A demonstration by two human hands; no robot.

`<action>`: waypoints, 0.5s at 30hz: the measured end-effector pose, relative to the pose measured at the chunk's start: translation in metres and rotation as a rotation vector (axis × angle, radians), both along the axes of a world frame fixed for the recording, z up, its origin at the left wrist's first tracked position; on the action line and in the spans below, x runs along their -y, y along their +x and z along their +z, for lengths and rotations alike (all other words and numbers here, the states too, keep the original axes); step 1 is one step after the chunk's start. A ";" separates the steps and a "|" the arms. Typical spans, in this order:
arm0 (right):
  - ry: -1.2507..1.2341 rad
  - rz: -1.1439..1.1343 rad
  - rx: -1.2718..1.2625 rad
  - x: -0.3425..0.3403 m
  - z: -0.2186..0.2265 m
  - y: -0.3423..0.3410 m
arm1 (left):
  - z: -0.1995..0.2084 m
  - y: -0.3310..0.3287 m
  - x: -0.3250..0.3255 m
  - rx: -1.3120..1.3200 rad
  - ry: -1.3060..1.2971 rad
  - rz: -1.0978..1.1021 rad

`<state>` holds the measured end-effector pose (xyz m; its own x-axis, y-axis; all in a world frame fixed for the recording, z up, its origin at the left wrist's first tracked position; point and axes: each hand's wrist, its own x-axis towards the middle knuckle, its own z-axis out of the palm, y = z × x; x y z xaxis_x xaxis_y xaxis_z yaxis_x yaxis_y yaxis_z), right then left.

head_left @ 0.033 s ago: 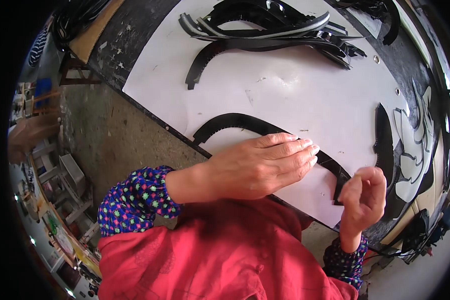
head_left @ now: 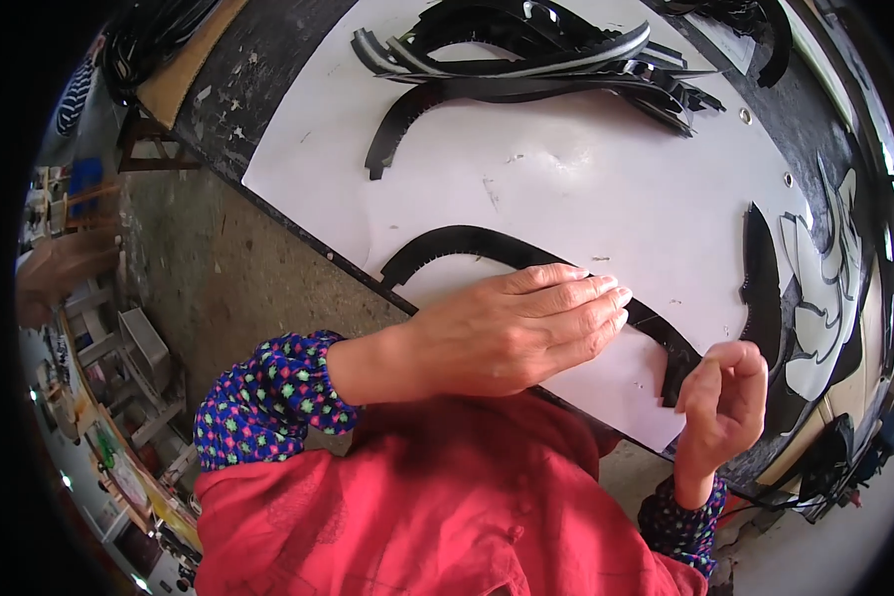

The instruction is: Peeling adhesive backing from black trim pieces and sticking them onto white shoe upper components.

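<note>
A curved black strip (head_left: 477, 241) with a notched inner edge lies along the near edge of the white sheet (head_left: 526, 199). Across its middle rests my left hand (head_left: 517, 333), palm down, fingers straight and side by side, hiding part of the strip. At the strip's right end (head_left: 680, 368) is my right hand (head_left: 722, 402), raised, with thumb and forefinger pressed together in a pinch. Whatever may be between those fingertips is too small to make out.
A heap of curved black strips (head_left: 526, 74), some with pale edges, lies at the far side of the sheet. Another dark notched piece (head_left: 762, 268) is to the right. Beyond it are white cut-out shapes (head_left: 815, 348) on the dark tabletop (head_left: 238, 89).
My right hand has shifted very slightly down, and more of the strip's right end shows. My left hand stays flat on the strip.
</note>
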<state>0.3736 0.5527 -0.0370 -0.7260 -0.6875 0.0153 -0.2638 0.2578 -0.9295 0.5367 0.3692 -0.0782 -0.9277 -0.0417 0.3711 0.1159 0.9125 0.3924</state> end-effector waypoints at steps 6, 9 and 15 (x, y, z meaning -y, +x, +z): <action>0.152 0.214 -0.315 -0.016 0.003 0.010 | 0.001 -0.001 -0.002 0.049 -0.028 -0.013; 0.135 0.271 -0.541 -0.012 -0.003 0.007 | 0.005 -0.003 -0.003 0.101 -0.079 0.020; 0.141 0.418 -0.582 -0.002 -0.015 0.004 | 0.013 -0.010 -0.004 0.141 -0.145 0.025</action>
